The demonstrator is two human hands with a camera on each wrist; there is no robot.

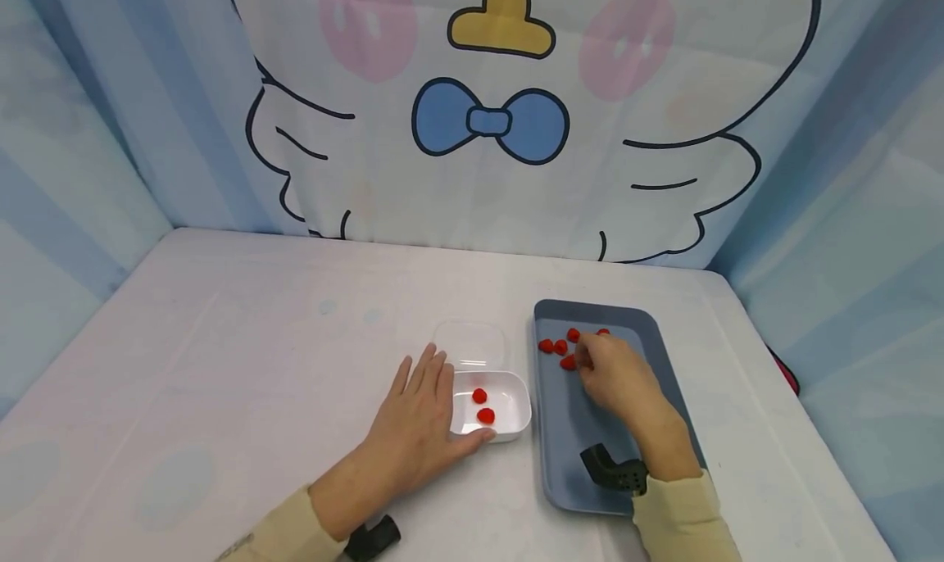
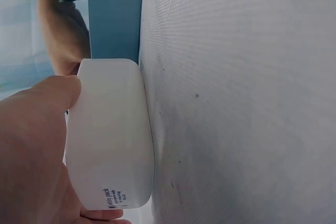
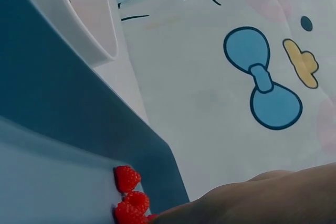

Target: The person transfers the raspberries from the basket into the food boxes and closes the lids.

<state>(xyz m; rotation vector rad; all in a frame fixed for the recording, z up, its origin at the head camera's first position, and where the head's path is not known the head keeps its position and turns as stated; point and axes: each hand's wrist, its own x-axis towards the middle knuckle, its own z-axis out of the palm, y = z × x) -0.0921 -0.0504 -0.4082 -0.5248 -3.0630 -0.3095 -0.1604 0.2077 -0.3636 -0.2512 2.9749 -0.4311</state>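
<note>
Table (image 1: pixel 258 341): white, carrying everything I was working with
Grey-blue tray (image 1: pixel 564 447): flat on my right, its left edge just beside the white box (image 1: pixel 512 402)
Left hand (image 1: pixel 413 431): fingers straight, thumb spread away from them, laid against the white box's left and near sides; I took it to be steadying the box
Right hand (image 1: pixel 615 373): over the tray's far part, fingers bent down at the raspberries (image 1: pixel 546 346); whether they were pinched on one I could not tell
White box: upright and uncovered, between my left hand and the tray
Clear lid (image 1: pixel 469 342): on the table, just beyond the white box
Raspberries: at least five showed near the tray's far end, two more inside the white box; I judged the step in hand to be picking another from the tray, and the next move to call for a light pinch on just one, a lift clear of the tray's rim and a short carry leftward into the box, without nudging the pair there
</note>
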